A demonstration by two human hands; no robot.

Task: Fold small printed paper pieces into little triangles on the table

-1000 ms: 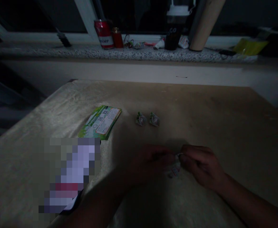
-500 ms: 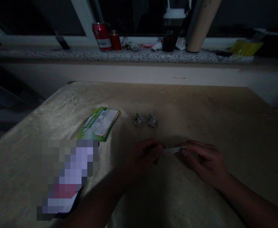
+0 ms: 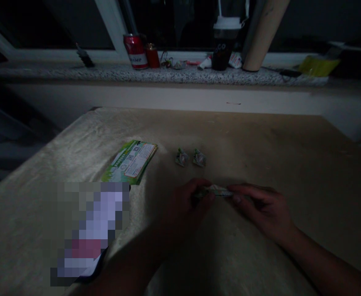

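Note:
In dim light, my left hand (image 3: 185, 205) and my right hand (image 3: 260, 209) pinch the two ends of a small folded paper piece (image 3: 215, 190) just above the beige table (image 3: 275, 152). The paper is flat and narrow, with green and white print. Two small folded paper shapes (image 3: 182, 157) (image 3: 199, 158) lie side by side on the table just beyond my hands. A stack of green and white printed leaflets (image 3: 131, 161) lies to their left.
A blurred patch covers an object at the near left of the table. Along the stone window ledge (image 3: 75, 72) behind stand a red can (image 3: 135, 51), a small red bottle (image 3: 152, 56), a dark shaker cup (image 3: 225, 43), a cardboard tube (image 3: 262, 35) and a yellow packet (image 3: 319, 65).
The paper piece went from hanging crumpled between my hands to being held flat and stretched between both. My hands shifted slightly away from me and to the left.

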